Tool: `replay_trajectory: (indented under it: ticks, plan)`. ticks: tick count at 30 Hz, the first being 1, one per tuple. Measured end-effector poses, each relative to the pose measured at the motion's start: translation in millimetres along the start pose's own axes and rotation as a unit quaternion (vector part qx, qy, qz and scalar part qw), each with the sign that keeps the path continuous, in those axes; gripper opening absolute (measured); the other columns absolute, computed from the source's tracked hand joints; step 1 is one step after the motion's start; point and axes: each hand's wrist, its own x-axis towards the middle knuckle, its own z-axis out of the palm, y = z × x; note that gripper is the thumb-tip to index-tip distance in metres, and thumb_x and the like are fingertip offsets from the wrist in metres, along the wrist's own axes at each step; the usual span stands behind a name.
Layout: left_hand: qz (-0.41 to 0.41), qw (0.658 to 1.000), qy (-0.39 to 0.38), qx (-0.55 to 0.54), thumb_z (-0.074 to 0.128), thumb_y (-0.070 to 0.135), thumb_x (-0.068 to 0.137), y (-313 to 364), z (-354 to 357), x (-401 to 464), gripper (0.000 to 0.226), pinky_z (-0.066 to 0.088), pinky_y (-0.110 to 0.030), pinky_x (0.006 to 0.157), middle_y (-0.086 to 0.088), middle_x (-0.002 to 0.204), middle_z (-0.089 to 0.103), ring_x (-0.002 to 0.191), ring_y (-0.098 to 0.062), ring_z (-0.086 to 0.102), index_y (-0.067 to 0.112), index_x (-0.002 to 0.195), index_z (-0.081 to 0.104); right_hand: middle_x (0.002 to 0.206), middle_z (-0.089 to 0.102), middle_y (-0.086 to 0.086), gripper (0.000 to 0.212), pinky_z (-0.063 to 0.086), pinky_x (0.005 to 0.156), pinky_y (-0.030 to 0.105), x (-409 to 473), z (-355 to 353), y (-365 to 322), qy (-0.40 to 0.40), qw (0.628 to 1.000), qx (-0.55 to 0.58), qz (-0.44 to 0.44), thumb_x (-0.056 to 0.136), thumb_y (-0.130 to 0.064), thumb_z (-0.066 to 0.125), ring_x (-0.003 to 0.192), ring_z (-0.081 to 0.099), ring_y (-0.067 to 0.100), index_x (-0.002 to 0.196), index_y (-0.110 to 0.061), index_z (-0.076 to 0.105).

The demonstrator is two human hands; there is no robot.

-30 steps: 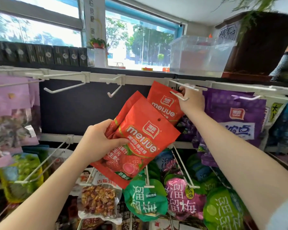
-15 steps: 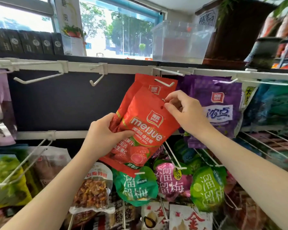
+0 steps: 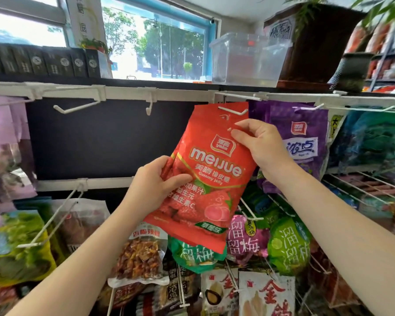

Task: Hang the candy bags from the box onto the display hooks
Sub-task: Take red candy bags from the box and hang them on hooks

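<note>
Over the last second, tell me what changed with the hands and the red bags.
The right hand left the hook, came down and now pinches the front red bag near its top edge. One red bag stays hung on that hook. The left hand still grips the stack's left side.

I note strong daylight through the window [image 3: 155, 42], overexposed outside. Shelving below is evenly lit, shadows soft. Edges bow with wide-angle distortion; left and right margins are blurred.
</note>
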Motion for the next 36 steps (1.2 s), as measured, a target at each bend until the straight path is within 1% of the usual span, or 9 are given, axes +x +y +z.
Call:
replay_trajectory:
  ticks: [6,9,13,15,22,27,29,32,36]
  plan:
    - [0.009,1.000,-0.007,0.002,0.066,0.031,0.081,-10,-9,-4,0.014,0.044,-0.013,0.050,0.006,0.070,0.065,0.057,0.000,0.061,0.023,0.074,0.057,0.060,0.068,-0.010,0.017,0.051,0.053,0.019,4,-29,-14,0.098,0.995,-0.032,0.006,0.086,-0.018,0.062,0.054,0.064,0.001,0.070,-0.025,0.064]
    - [0.009,0.999,0.002,0.032,0.061,0.033,0.085,-14,-14,-2,0.023,0.048,-0.030,0.058,-0.001,0.071,0.066,0.064,-0.014,0.062,0.012,0.076,0.058,0.065,0.066,-0.008,0.016,0.049,0.055,0.021,12,-32,-16,0.088,0.994,-0.068,-0.001,0.086,-0.022,0.063,0.051,0.062,-0.001,0.070,-0.025,0.062]
    - [0.023,0.996,0.057,0.060,0.057,0.033,0.088,-19,-22,0,0.033,0.037,-0.021,0.052,-0.002,0.061,0.058,0.057,-0.015,0.053,0.006,0.070,0.053,0.069,0.064,-0.007,0.019,0.051,0.062,0.027,25,-24,-18,0.102,0.988,-0.114,-0.024,0.084,-0.024,0.065,0.057,0.061,0.002,0.066,-0.027,0.060]
    - [0.017,0.995,0.077,0.063,0.057,0.033,0.088,-23,-27,1,0.034,0.038,-0.025,0.053,-0.008,0.065,0.061,0.062,-0.021,0.057,0.004,0.071,0.054,0.072,0.064,-0.006,0.018,0.052,0.066,0.029,29,-23,-17,0.115,0.986,-0.118,-0.033,0.085,-0.023,0.064,0.064,0.062,0.008,0.067,-0.028,0.060]
    - [0.012,0.994,0.080,0.072,0.056,0.034,0.088,-37,-35,-5,0.035,0.045,-0.032,0.057,-0.010,0.070,0.066,0.064,-0.019,0.061,0.000,0.077,0.057,0.068,0.066,-0.007,0.019,0.051,0.053,0.016,36,-26,-12,0.044,0.996,-0.071,0.032,0.089,-0.018,0.058,0.054,0.063,0.000,0.072,-0.024,0.063]
    - [0.010,0.993,0.087,0.078,0.055,0.035,0.088,-42,-41,-7,0.034,0.045,-0.029,0.051,-0.005,0.068,0.065,0.061,-0.015,0.061,0.004,0.074,0.055,0.084,0.067,0.000,0.013,0.051,0.070,0.026,49,-11,5,0.133,0.973,-0.188,-0.028,0.085,-0.024,0.063,0.078,0.064,0.016,0.085,-0.014,0.071]
    - [0.013,0.991,0.095,0.093,0.055,0.035,0.088,-46,-45,-6,0.035,0.042,-0.027,0.050,-0.004,0.066,0.064,0.060,-0.014,0.059,0.004,0.073,0.054,0.089,0.065,-0.003,0.023,0.048,0.069,0.022,53,-5,11,0.155,0.951,-0.261,-0.060,0.087,-0.030,0.060,0.082,0.062,0.014,0.094,-0.011,0.071]
    - [0.013,0.988,0.094,0.120,0.055,0.035,0.089,-55,-50,-9,0.035,0.041,-0.026,0.048,-0.003,0.064,0.063,0.057,-0.012,0.058,0.004,0.073,0.054,0.098,0.071,0.004,0.030,0.052,0.074,0.032,63,1,22,0.174,0.933,-0.304,-0.079,0.089,-0.038,0.055,0.090,0.064,0.020,0.096,-0.014,0.070]
    - [-0.004,0.987,0.109,0.121,0.055,0.034,0.089,-62,-58,-10,0.036,0.041,-0.025,0.049,-0.008,0.067,0.065,0.060,-0.015,0.060,0.001,0.075,0.057,0.097,0.071,0.005,0.028,0.046,0.067,0.030,79,12,29,0.193,0.922,-0.333,-0.042,0.090,-0.039,0.052,0.091,0.065,0.024,0.094,-0.018,0.071]
